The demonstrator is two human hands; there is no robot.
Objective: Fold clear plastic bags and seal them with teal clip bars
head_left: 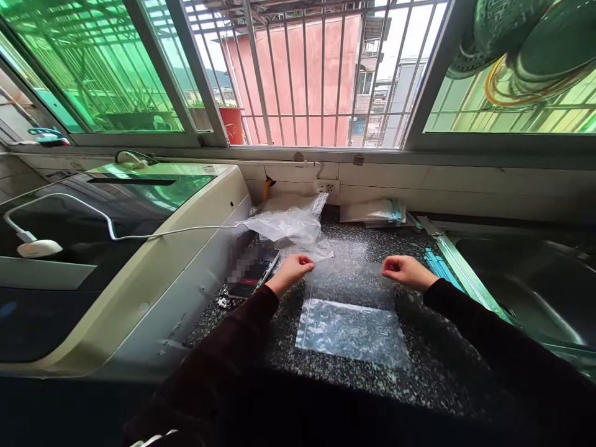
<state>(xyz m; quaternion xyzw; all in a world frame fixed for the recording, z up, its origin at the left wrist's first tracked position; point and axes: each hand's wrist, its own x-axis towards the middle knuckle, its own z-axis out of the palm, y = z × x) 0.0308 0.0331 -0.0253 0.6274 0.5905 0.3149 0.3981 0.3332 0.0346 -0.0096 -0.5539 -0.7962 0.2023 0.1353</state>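
Observation:
A transparent plastic bag point(352, 332) lies on the speckled dark countertop in front of me, its near part flat and shiny. Its far part rises slightly, stretched between my two hands. My left hand point(294, 272) pinches the far left corner, thumb against fingers. At the opposite corner my right hand point(408, 273) is closed in a similar pinch. The bag looks empty. Just beyond my left hand rests a heap of crumpled transparent plastic bags point(293, 226). A dark phone-like device point(251, 273) lies left of that hand, partly blurred out.
A large white appliance point(186, 248) with a dark lid stands at left, a white cable point(205, 228) across it. Turquoise strips point(441, 268) lie right, beside a metal sink point(540, 285). Flat stacked packets point(372, 212) and a wall socket point(327, 186) are at the back, below a barred window.

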